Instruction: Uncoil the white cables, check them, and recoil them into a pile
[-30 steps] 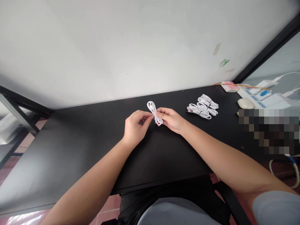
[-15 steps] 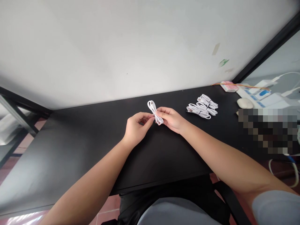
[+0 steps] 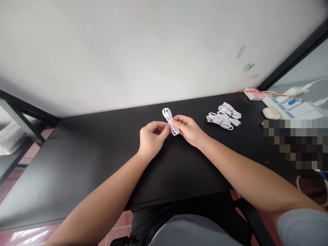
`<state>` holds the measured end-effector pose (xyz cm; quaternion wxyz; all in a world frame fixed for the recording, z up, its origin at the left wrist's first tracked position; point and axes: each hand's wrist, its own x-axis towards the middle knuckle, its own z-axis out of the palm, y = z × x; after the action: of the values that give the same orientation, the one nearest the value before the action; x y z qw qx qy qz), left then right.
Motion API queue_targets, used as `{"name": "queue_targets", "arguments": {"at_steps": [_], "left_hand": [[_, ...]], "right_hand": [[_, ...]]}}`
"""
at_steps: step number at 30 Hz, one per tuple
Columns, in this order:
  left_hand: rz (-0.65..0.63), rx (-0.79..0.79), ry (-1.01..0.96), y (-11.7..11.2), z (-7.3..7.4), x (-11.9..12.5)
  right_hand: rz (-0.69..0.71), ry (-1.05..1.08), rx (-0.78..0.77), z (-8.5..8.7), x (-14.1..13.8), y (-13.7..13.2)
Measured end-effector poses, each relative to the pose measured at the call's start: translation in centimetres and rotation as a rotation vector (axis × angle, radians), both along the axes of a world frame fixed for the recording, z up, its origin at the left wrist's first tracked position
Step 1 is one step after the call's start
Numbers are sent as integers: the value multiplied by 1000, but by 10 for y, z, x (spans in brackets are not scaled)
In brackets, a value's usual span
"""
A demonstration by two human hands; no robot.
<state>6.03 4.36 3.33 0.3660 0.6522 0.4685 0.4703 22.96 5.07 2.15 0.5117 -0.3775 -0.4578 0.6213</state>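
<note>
A coiled white USB cable (image 3: 167,114) is held up over the black desk, gathered at its middle into a bow shape with a plug showing in the upper loop. My right hand (image 3: 188,130) grips its middle from the right, thumb on top. On the other side, my left hand (image 3: 153,138) is closed in a pinch, thumb and fingertips meeting at the cable's waist. Whether a thin tie lies between those fingertips is hidden. Right of my right hand lie several coiled white cables (image 3: 219,120), bound with dark ties.
The black desk (image 3: 97,153) runs along a pale wall. At the right are a white mouse (image 3: 271,113), a pink-and-white box (image 3: 254,94), a power strip with white plugs (image 3: 287,106) and a blurred-out patch. Dark metal frame bars (image 3: 23,118) stand at the left.
The view has shifted slightly, so the desk items sit a little further right. Both hands keep hold at the cable's middle with hardly any change.
</note>
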Motion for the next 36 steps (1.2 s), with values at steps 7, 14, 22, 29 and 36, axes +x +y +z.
{"name": "queue_targets", "arguments": {"at_steps": [7, 14, 22, 29, 36], "left_hand": [[48, 240, 163, 0, 3, 2], [51, 529, 269, 3, 1, 2], [43, 580, 308, 5, 2, 1], [4, 604, 276, 9, 1, -6], [-12, 643, 309, 13, -1, -11]], "right_hand": [[-96, 63, -29, 3, -9, -3], [-125, 58, -72, 11, -12, -7], [-47, 118, -180, 15, -8, -8], [3, 225, -235, 11, -3, -5], [82, 227, -233, 11, -4, -6]]}}
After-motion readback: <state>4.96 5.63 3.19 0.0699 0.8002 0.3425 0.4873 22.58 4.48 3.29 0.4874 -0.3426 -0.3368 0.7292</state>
